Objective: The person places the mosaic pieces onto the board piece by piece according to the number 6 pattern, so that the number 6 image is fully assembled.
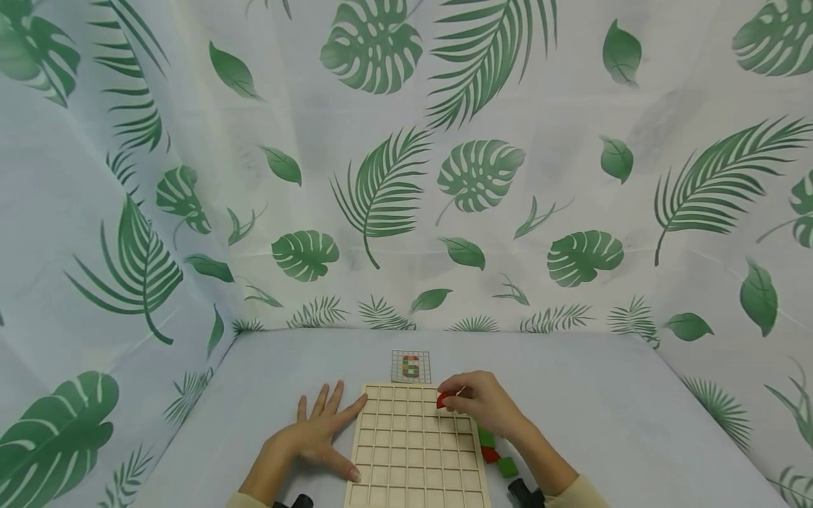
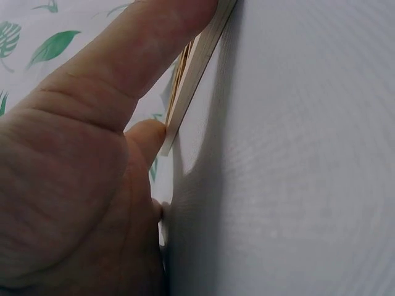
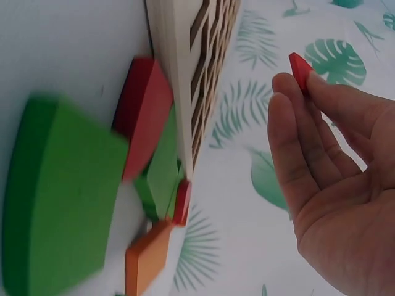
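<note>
A pale wooden board with a grid of shallow square cells lies flat in front of me. My left hand has its fingers spread beside the board's left edge, with the index fingertip and thumb touching that edge. Over the far right corner of the board, my right hand pinches a small red block between thumb and fingers. In the right wrist view, only the end of this red block sticks out past the fingertips, held above the board's surface.
Along the board's right side lie loose blocks: a green block, a red block and, in the right wrist view, an orange block among others. A gridded card with a coloured figure 6 lies behind the board. Leaf-printed cloth surrounds the table.
</note>
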`<act>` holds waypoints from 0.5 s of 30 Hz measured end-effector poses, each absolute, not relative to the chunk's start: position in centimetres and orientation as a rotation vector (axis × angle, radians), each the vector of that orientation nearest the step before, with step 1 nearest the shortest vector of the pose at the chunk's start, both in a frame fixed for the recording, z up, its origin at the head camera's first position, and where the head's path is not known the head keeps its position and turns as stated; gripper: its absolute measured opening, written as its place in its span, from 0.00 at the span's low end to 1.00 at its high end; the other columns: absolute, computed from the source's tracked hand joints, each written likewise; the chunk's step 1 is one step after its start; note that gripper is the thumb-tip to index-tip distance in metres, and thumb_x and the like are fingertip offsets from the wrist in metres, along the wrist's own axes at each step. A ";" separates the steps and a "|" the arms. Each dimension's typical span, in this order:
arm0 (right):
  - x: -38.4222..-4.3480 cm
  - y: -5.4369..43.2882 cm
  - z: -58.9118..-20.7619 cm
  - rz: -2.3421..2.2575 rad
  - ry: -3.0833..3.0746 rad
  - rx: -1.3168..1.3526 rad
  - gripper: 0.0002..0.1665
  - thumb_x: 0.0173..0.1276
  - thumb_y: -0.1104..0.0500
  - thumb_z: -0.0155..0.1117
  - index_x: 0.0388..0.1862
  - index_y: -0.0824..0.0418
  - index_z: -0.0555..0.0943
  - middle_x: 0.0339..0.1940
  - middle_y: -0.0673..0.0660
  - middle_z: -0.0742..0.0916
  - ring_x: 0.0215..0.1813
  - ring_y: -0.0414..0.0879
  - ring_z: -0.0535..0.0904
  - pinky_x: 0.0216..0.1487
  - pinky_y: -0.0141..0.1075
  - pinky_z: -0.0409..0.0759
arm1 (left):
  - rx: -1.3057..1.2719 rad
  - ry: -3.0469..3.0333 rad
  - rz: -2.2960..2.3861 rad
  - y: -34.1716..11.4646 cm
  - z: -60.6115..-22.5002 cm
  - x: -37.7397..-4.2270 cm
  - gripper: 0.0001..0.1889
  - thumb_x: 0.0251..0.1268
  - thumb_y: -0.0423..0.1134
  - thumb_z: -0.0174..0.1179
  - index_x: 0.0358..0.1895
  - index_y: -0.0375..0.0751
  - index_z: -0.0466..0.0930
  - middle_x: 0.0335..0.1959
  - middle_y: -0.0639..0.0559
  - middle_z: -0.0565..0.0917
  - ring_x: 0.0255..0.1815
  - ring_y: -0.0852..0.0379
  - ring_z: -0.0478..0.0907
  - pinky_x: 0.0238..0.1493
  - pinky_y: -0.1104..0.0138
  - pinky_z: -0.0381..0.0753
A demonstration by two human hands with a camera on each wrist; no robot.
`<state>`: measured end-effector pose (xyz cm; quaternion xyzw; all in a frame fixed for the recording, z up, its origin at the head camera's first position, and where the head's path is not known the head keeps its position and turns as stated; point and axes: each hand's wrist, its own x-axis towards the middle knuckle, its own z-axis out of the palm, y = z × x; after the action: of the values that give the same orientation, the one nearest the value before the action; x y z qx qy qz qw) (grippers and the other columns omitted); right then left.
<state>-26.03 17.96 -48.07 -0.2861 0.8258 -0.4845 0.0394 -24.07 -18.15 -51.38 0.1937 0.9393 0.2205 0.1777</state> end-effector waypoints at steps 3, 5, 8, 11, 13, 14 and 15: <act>-26.1 17.3 -48.2 -1.483 2.535 -0.867 0.11 0.72 0.63 0.69 0.50 0.66 0.88 0.43 0.59 0.92 0.38 0.59 0.90 0.39 0.47 0.90 | 0.539 2.659 0.624 -18.1 -51.4 -24.1 0.70 0.34 0.73 0.79 0.85 0.66 0.49 0.86 0.33 0.32 0.85 0.28 0.23 0.72 0.24 0.19; -26.1 16.7 -48.2 -1.479 2.537 -0.847 0.10 0.72 0.64 0.69 0.49 0.66 0.88 0.42 0.59 0.91 0.38 0.60 0.90 0.38 0.47 0.90 | 0.535 2.662 0.623 -18.1 -51.3 -24.1 0.70 0.33 0.73 0.79 0.85 0.66 0.49 0.86 0.33 0.32 0.85 0.28 0.23 0.72 0.24 0.19; -26.4 15.8 -48.0 -1.475 2.530 -0.816 0.09 0.73 0.65 0.68 0.48 0.67 0.88 0.41 0.58 0.90 0.38 0.60 0.91 0.38 0.46 0.91 | 0.531 2.662 0.628 -18.0 -51.3 -24.1 0.70 0.33 0.73 0.80 0.85 0.66 0.49 0.86 0.33 0.33 0.85 0.28 0.23 0.72 0.24 0.19; -26.8 14.9 -47.8 -1.435 2.545 -0.814 0.06 0.73 0.64 0.68 0.46 0.64 0.88 0.39 0.56 0.89 0.37 0.59 0.90 0.38 0.44 0.91 | 0.527 2.660 0.632 -18.0 -51.2 -24.0 0.70 0.33 0.72 0.80 0.85 0.66 0.49 0.86 0.33 0.32 0.85 0.28 0.23 0.73 0.24 0.19; -27.1 14.4 -47.7 -1.374 2.586 -0.834 0.04 0.73 0.64 0.69 0.43 0.61 0.88 0.37 0.53 0.90 0.36 0.57 0.90 0.35 0.40 0.90 | 0.523 2.659 0.632 -18.0 -51.2 -24.0 0.70 0.33 0.72 0.80 0.85 0.66 0.49 0.86 0.34 0.33 0.85 0.28 0.23 0.73 0.25 0.19; -27.3 14.1 -47.6 -1.341 2.608 -0.851 0.04 0.72 0.64 0.69 0.42 0.60 0.89 0.36 0.52 0.90 0.35 0.57 0.89 0.33 0.38 0.89 | 0.520 2.659 0.630 -18.0 -51.2 -24.0 0.70 0.33 0.72 0.80 0.85 0.66 0.49 0.86 0.34 0.33 0.85 0.28 0.23 0.73 0.25 0.19; -27.4 13.9 -47.5 -1.311 2.626 -0.868 0.03 0.72 0.64 0.70 0.41 0.59 0.89 0.35 0.51 0.91 0.34 0.56 0.89 0.32 0.36 0.87 | 0.518 2.659 0.628 -18.0 -51.1 -24.0 0.70 0.33 0.72 0.80 0.85 0.66 0.49 0.86 0.34 0.33 0.85 0.28 0.23 0.73 0.25 0.19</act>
<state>-27.40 13.90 -47.54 -0.2835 0.8572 -0.4280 0.0405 -24.04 -18.02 -51.14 0.1832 0.9407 0.2222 0.1795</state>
